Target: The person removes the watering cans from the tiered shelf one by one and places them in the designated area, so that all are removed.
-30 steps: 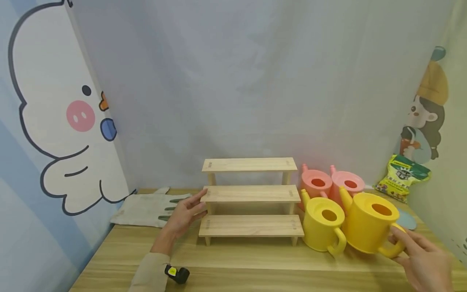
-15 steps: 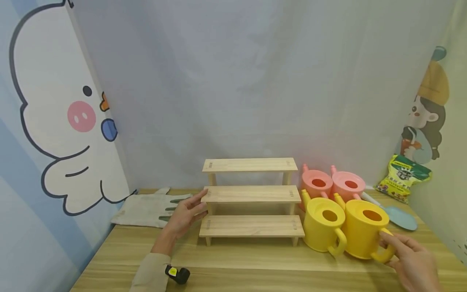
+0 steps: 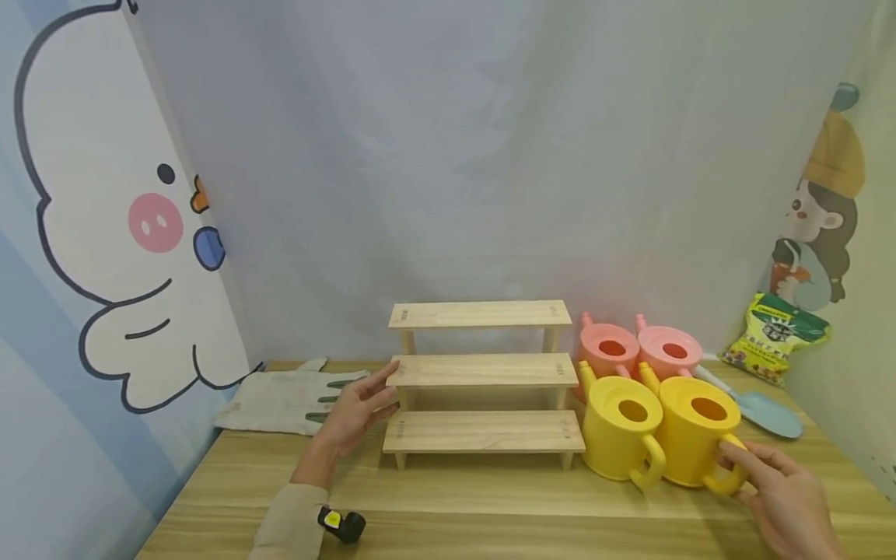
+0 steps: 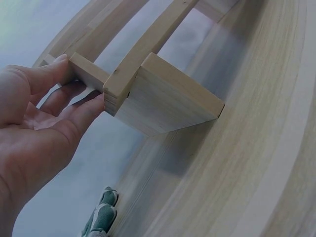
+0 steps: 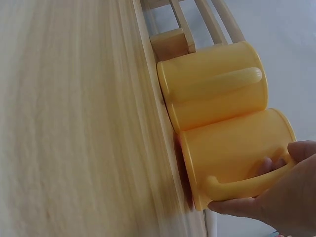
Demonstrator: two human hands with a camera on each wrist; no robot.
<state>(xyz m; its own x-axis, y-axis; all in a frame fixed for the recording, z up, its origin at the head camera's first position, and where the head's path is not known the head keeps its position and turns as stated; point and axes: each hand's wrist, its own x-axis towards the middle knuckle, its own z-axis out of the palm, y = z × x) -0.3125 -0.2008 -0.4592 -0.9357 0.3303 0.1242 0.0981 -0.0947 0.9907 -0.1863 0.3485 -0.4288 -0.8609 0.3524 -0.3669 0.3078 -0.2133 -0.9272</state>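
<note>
My left hand [image 3: 353, 412] holds the left end of the middle step of a three-tier wooden display stand [image 3: 483, 370]. In the left wrist view, its thumb [image 4: 47, 71] lies along that board's end and the fingers reach underneath. At the stand's right, my right hand [image 3: 791, 490] grips the handle of the right yellow watering can [image 3: 682, 443]. This can is upright, side against side with another yellow watering can [image 3: 609, 439], as the right wrist view shows. Behind them are two pink watering cans, the left one [image 3: 591, 346] and the right one [image 3: 652, 351], their lower parts partly hidden.
A pale glove [image 3: 266, 400] with green fingertips lies left of the stand. At the right, a light-blue trowel [image 3: 770, 414] lies behind my right hand. A green and yellow bag [image 3: 773, 338] leans in the back right corner, where the curtains meet.
My right hand has brought its yellow watering can left and down, up against the other yellow one, uncovering the trowel. My left hand has stayed on the stand.
</note>
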